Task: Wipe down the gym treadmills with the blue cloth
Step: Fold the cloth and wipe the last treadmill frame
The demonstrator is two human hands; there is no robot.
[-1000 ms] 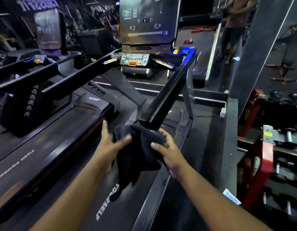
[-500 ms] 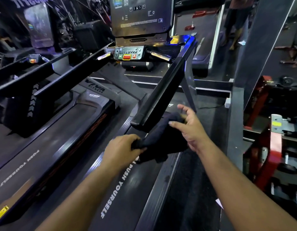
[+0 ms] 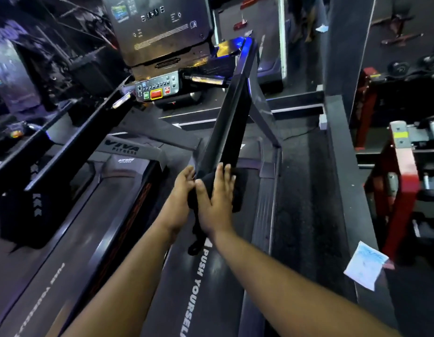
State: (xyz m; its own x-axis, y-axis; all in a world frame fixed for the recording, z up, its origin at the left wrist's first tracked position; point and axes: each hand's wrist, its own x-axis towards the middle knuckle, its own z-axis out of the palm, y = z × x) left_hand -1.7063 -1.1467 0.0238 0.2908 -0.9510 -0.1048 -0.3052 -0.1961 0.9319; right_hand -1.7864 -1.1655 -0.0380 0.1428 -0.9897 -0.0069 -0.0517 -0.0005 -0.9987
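The cloth (image 3: 236, 200) looks dark, almost black, and is draped over the near end of the treadmill's right handrail (image 3: 233, 117). My right hand (image 3: 218, 198) lies flat on top of it with straight fingers, pressing it onto the rail. My left hand (image 3: 182, 190) presses against the cloth's left side, fingers extended along the rail. A tail of cloth hangs down between my wrists. Ahead are the treadmill's console screen (image 3: 160, 25) and button panel (image 3: 157, 90). The belt (image 3: 211, 288), printed PUSH YOURSELF, runs below my arms.
The left handrail (image 3: 84, 139) slants across the left. A second treadmill (image 3: 52, 239) stands alongside on the left. A grey pillar (image 3: 342, 57) and a red weight rack (image 3: 400, 190) stand on the right. A white paper (image 3: 365, 266) lies on the ledge. A person stands far back.
Both hands moved the cloth up from under the rail end onto it. My left hand let go of its grip and my right hand flattened on top. The view moved closer.
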